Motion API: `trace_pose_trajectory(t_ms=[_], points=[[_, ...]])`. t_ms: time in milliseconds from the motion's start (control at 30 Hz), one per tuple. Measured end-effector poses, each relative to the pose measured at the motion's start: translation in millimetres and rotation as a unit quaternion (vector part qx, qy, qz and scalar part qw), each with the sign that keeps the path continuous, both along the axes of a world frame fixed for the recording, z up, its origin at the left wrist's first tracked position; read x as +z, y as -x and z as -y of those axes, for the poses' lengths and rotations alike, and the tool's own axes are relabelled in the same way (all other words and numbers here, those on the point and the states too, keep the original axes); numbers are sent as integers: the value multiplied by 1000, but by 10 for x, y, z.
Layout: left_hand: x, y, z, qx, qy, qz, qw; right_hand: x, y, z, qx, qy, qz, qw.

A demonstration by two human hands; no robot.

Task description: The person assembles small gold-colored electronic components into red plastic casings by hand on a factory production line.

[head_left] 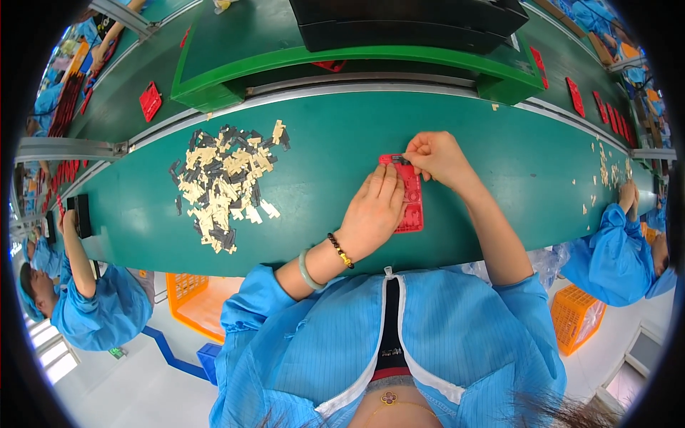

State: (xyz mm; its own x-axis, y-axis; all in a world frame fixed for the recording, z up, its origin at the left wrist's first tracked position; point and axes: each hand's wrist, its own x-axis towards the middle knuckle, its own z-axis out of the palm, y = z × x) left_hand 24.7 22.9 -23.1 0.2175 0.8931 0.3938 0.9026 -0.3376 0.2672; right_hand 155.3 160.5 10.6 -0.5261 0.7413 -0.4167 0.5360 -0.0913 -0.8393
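A red plastic housing [411,214] lies on the green bench right in front of me. My left hand [376,203] rests over its left side, fingers stretched flat and pressing it down. At the housing's top end my right hand [437,158] pinches with thumb and forefinger at a small dark part [399,160]. Whether that part is seated in the housing or still held, the fingers partly hide. To the left is spread a loose pile of small cream and dark grey plastic pieces [225,178].
A green raised shelf [285,60] bears a black box [407,25] beyond the bench. Red housings [150,101] lie on the conveyor behind. Co-workers in blue sit at left [100,307] and right [606,250]. Orange crates [189,299] stand below; more cream pieces [605,171] lie far right.
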Motion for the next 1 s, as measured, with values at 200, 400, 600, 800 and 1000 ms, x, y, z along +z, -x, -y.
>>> trace_pose_trajectory(t_ms=[200, 400, 600, 800, 1000], points=[[17, 0, -2, 0, 2, -4, 1000, -15, -10, -5, -7, 4, -2, 1000], [10, 8, 1, -2, 9, -7, 1000, -19, -3, -8, -4, -3, 0, 1000], [6, 2, -8, 0, 6, -2, 1000, 0, -1, -13, 0, 6, -12, 1000], [17, 1, -18, 1, 10, 29, 1000, 19, -7, -13, 15, 3, 2, 1000], [117, 122, -84, -37, 42, 76, 996, -51, -98, 179, 54, -221, 37, 973]])
